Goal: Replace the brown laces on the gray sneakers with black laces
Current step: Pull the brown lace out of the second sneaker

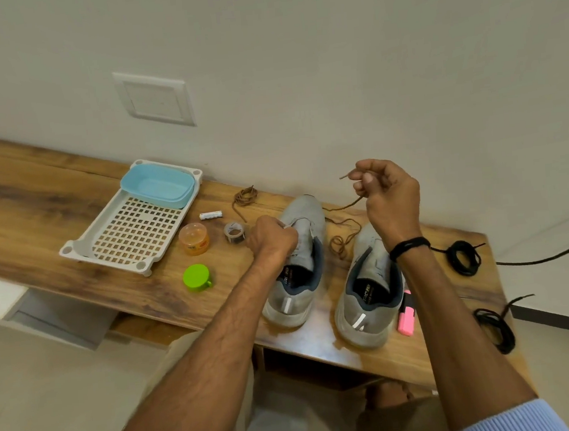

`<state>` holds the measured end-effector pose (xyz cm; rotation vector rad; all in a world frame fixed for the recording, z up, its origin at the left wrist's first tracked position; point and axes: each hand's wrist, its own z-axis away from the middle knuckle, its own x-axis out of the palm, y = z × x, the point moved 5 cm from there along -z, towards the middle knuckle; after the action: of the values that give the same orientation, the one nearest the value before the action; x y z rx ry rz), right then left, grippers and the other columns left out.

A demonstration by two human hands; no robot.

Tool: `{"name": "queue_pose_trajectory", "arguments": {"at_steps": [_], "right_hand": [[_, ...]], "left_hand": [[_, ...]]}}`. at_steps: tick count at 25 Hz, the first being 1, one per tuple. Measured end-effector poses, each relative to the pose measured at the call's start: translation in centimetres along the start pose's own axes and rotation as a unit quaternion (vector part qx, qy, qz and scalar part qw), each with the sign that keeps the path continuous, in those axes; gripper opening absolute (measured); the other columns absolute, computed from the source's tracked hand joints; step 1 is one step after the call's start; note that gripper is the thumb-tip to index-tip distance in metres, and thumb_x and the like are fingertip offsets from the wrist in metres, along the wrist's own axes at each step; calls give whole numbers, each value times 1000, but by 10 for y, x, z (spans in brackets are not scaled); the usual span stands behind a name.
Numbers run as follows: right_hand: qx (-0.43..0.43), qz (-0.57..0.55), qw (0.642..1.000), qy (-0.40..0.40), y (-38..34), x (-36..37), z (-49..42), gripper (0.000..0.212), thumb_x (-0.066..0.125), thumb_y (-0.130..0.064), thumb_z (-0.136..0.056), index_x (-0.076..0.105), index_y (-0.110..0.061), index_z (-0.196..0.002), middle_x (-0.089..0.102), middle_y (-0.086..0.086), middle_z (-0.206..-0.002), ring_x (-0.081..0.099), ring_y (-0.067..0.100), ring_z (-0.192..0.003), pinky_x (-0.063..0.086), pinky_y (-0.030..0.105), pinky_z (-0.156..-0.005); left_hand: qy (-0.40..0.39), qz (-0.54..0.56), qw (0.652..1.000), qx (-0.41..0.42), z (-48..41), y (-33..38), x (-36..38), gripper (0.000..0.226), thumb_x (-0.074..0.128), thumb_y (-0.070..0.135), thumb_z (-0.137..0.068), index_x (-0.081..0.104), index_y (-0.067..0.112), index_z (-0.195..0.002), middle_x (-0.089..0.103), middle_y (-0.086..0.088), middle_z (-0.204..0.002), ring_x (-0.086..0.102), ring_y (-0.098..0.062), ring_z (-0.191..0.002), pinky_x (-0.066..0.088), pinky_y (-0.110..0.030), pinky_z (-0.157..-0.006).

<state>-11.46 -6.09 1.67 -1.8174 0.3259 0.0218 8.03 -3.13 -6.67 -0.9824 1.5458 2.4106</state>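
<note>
Head view: two gray sneakers are seen standing side by side, heels toward the wearer, on a wooden table (35,209), with the lace swap judged to be about at its midpoint. The left sneaker (307,213) is steadied by the left-hand grip (271,237), whose fingers are curled around the upper near the tongue. The right-hand grip (386,192) is raised above the table, thumb and fingers pinched on one end of a brown lace (354,204). That lace is trailed down past the toe of the left sneaker and is gathered in loose loops between it and the right sneaker (362,253). Whether any of it is threaded through an eyelet cannot be told. A second brown lace (245,197) is laid in a coil behind the shoes, so one shoe at least is judged to be unlaced. No black lacing is seen on either shoe. Two black laces are left bundled on the table at the right, one (464,257) near the right wrist and one (496,329) at the near edge. Threading both is judged to be what remains. A pink highlighter (406,321) is laid just beside the right sneaker.
</note>
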Motion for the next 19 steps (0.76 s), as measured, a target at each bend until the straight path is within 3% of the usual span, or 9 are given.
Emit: {"name": "queue_pose_trajectory", "arguments": {"at_steps": [3, 4, 6, 8, 10, 12, 14, 16, 19], "right_hand": [[-77, 57, 991, 93, -17, -15, 5, 20, 54, -8, -96, 68, -20, -100, 66, 0, -99, 63, 11, -83, 53, 23, -78], [-85, 86, 988, 94, -18, -16, 8, 20, 57, -10, -95, 70, -23, -100, 62, 0, -102, 60, 6, -85, 50, 15, -78], [-81, 136, 986, 42, -11, -7, 12, 20, 63, -11, -92, 73, -25, -102, 61, -1, -100, 57, -2, -86, 44, 5, -77], [-72, 171, 982, -33, -1, 7, 14, 21, 69, -14, -89, 73, -24, -107, 67, -6, -89, 60, -3, -82, 47, 9, -78], [-64, 171, 979, -92, 4, 20, 17, 25, 73, -14, -86, 71, -21, -110, 69, -15, -78, 64, -3, -78, 51, 14, -77], [-65, 161, 978, -114, 2, 26, 18, 24, 74, -17, -86, 70, -18, -110, 69, -15, -76, 65, -6, -75, 52, 11, -73], [-62, 167, 976, -122, 0, 24, 18, 27, 75, -25, -85, 69, -20, -111, 68, -12, -79, 63, -6, -73, 48, 7, -70], [-49, 191, 972, -132, 4, 20, 16, 28, 77, -29, -82, 69, -22, -108, 69, -11, -81, 61, -5, -72, 46, 6, -68], [-54, 222, 968, -108, 7, 12, 12, 11, 74, -25, -85, 75, -18, -94, 70, -9, -83, 59, -5, -71, 45, 8, -68]], "left_hand": [[-26, -49, 998, -11, -1, 0, 2, 7, 62, 16, -78, 66, 14, -84, 71, -13, -97, 64, -33, -98, 54, -39, -83], [-36, -85, 996, -11, -2, 0, 2, 20, 63, 22, -77, 67, 12, -94, 69, -13, -105, 61, -34, -105, 53, -39, -85], [-7, -93, 995, 39, 0, 10, -4, 39, 64, 28, -79, 64, 14, -116, 63, -11, -118, 55, -32, -115, 49, -41, -92], [28, 65, 986, 154, 11, 31, -12, 35, 60, 26, -93, 62, 14, -126, 66, -5, -120, 60, -21, -113, 49, -35, -96], [-23, 191, 959, 207, 23, 46, -15, 31, 51, 35, -102, 68, 16, -119, 72, 1, -108, 67, -11, -101, 53, -31, -90], [-134, 199, 947, 212, 29, 51, -5, 38, 48, 43, -102, 73, 15, -106, 75, 3, -92, 68, -6, -82, 55, -26, -77], [-190, 161, 944, 218, 32, 51, -1, 37, 53, 39, -100, 75, 11, -89, 70, 7, -70, 57, 0, -60, 45, -18, -62], [-169, 147, 946, 234, 30, 49, -4, 37, 58, 32, -99, 70, 10, -72, 61, 7, -57, 50, 2, -47, 38, -16, -55], [-92, 164, 963, 191, 18, 42, -14, 36, 57, 27, -100, 68, 20, -66, 72, -1, -71, 68, -16, -66, 50, -27, -62]]}}
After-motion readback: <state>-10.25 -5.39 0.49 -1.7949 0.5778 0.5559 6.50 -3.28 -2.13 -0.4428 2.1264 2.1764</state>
